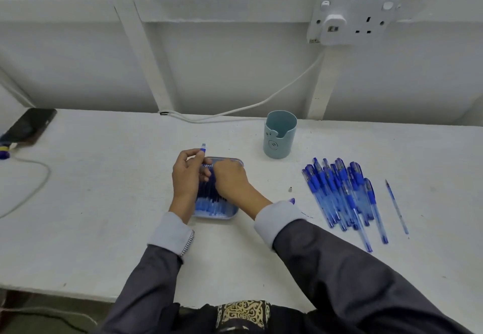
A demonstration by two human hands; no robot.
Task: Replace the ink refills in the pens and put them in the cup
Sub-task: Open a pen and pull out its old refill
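Pinching a pen (pixel 202 148), left hand (pixel 186 178); right hand (pixel 231 178) curled over tray (pixel 222 215).

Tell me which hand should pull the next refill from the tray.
Right. The right hand lies over the refills in the tray, reaching down among them, while the left hand is occupied pinching a pen part.

Cup (pixel 280 135) unobstructed; pen pile (pixel 342 195) right of hands.

One cup (pixel 279 135), one tray (pixel 217 217), one phone (pixel 28 126), pen pile (pixel 339 192) uncountable.
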